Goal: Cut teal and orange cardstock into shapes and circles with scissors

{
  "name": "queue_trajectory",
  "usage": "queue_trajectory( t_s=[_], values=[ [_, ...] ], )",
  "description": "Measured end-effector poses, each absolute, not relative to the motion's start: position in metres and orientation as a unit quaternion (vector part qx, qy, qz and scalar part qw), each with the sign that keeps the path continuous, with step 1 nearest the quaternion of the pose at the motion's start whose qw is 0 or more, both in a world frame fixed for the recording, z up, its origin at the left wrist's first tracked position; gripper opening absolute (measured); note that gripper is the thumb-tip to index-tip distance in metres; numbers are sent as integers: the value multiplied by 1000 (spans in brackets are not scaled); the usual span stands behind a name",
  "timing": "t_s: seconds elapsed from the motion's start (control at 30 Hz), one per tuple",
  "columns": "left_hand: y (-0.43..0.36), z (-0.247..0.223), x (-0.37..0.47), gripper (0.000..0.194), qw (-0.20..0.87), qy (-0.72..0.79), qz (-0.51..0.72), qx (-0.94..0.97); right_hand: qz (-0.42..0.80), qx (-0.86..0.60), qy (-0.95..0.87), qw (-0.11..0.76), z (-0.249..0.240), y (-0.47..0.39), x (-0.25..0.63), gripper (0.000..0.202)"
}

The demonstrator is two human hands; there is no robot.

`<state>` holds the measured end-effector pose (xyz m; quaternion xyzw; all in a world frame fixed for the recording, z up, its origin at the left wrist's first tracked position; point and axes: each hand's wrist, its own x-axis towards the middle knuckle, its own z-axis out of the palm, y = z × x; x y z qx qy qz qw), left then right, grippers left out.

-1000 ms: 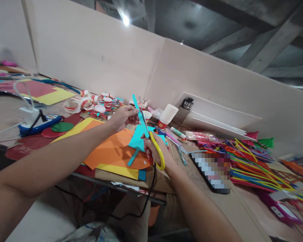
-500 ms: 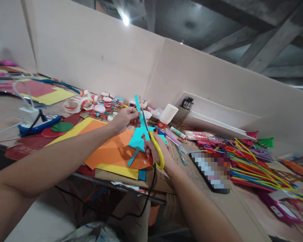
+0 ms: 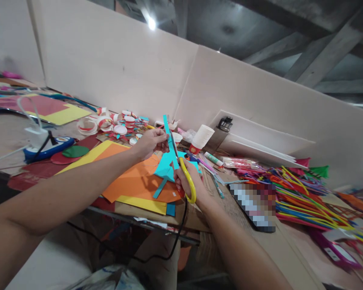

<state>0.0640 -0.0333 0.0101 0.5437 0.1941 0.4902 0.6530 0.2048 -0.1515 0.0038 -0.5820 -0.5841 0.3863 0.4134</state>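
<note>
My left hand (image 3: 153,143) pinches a narrow turquoise paper strip (image 3: 166,123), which stands up from between thumb and fingers. A pair of scissors (image 3: 188,181) with yellow and red handles is gripped in my right hand (image 3: 186,175). Its blades point up and away, lying along the strip at its right side; whether they are cutting into it I cannot tell. Below my hands, pieces of turquoise paper (image 3: 163,171) lie on orange sheets (image 3: 124,181), with yellow paper (image 3: 139,204) under them.
Small paper-cup pieces (image 3: 104,122) crowd the back left. Stacked white cups (image 3: 203,137) stand near the wall, with a glue stick (image 3: 213,158) in front. A phone (image 3: 254,207) and many coloured pipe cleaners (image 3: 308,205) lie at right. A blue power strip (image 3: 48,149) sits at left.
Both hands stay almost in place. The upright strip and the scissors have shifted only slightly, and the whole view has moved by a few pixels.
</note>
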Motion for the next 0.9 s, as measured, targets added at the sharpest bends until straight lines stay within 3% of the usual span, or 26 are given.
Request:
queue_trajectory(
  t_s=[0.7,0.9],
  values=[
    [-34,13,62,26,656,184,478,554,351,-602,-595,400,-8,-143,212,7],
    [-36,10,64,23,656,177,469,564,291,-593,-644,387,-17,-135,220,10]
  ],
)
